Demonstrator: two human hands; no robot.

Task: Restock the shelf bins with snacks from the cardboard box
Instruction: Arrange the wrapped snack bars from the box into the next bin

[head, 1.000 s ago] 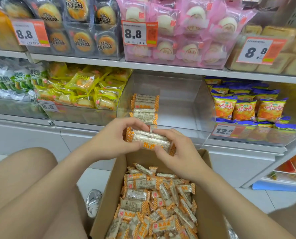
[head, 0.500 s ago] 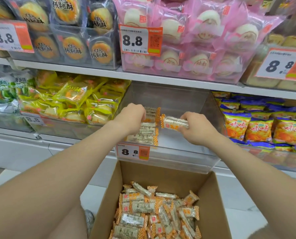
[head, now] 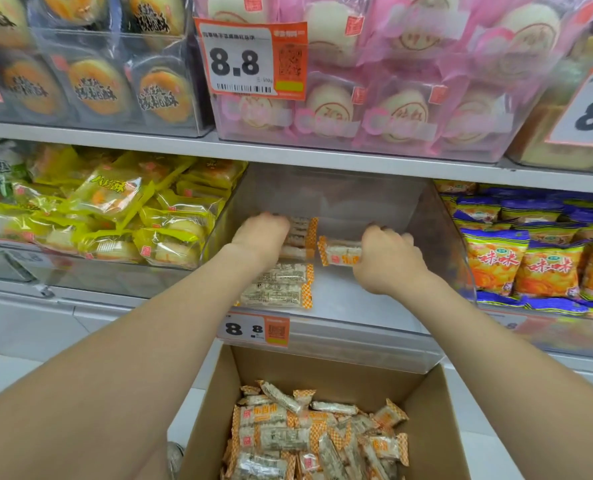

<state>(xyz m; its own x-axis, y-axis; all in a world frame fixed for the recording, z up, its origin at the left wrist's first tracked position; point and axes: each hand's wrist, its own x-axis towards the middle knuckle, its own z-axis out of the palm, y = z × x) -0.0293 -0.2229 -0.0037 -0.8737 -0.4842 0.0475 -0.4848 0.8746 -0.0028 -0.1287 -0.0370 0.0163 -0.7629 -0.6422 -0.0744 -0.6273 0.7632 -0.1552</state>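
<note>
**So, both hands went from box to bin**

And there they were: a second before, the two hands had been bunched together over the cardboard box (head: 437,414), sharing one bundle of bars. Now they were apart and deep in the clear bin (head: 357,199).

The right hand (head: 388,259) was curled round a single snack bar (head: 340,252), holding it level, just right of the row of bars (head: 281,284) along the bin's left side. It looked to be just above the floor, not yet set down. The left hand (head: 260,233) lay knuckles-up at the far end of that row, fingers bent down over the bars; whether it was pinching one or had let go, I could not tell.

That split suggested a second column starting beside the first. The bin was mostly bare and the loose bars (head: 305,434) in the box below were plentiful, so the restock was barely under way.

Further out, yellow packets (head: 115,209) filled the left-hand bin, blue and orange bags (head: 530,261) the right-hand one.
</note>
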